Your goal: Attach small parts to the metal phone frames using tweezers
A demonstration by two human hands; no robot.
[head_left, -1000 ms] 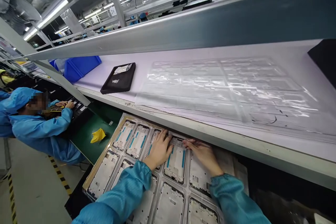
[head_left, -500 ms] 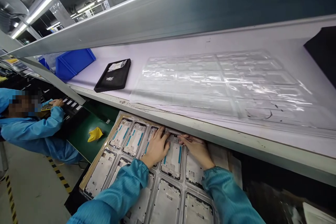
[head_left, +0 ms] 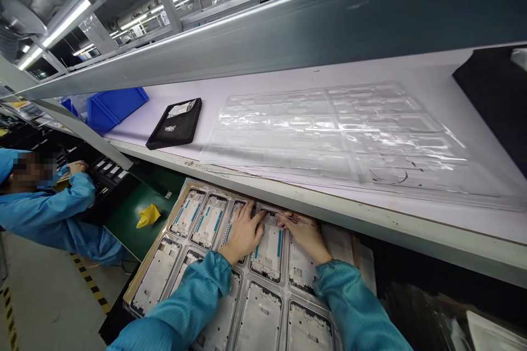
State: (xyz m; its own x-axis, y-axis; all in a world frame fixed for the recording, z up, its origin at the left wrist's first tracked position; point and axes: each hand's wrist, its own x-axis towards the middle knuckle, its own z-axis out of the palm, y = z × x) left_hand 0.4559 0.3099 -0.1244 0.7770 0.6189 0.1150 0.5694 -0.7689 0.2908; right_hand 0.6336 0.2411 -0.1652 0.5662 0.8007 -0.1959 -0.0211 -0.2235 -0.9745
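Phone middle frames lie in rows in a clear moulded tray [head_left: 242,274] below the shelf edge. Fingers spread, my left hand [head_left: 242,235] rests flat across a frame in the upper row, its index finger and thumb reaching the frame to the right. That phone frame [head_left: 267,249] has blue strips along its sides. My right hand [head_left: 304,236] is closed in a pinch at its upper end, round a thin metal tool that looks like tweezers [head_left: 294,220]. The tool's tip is too small to make out. To the left, two more phone frames [head_left: 209,221] also carry blue strips.
A white shelf edge [head_left: 313,208] runs just beyond the hands. On it lie clear plastic trays [head_left: 329,131], a black foam tray [head_left: 175,126] and a blue bin [head_left: 117,107]. A yellow piece [head_left: 148,215] lies on the green surface. A co-worker [head_left: 53,203] sits at left.
The camera view has shifted slightly. Both my hands stay at the same frame, with my right hand still pinching at its upper end. The co-worker's hand has moved slightly left.
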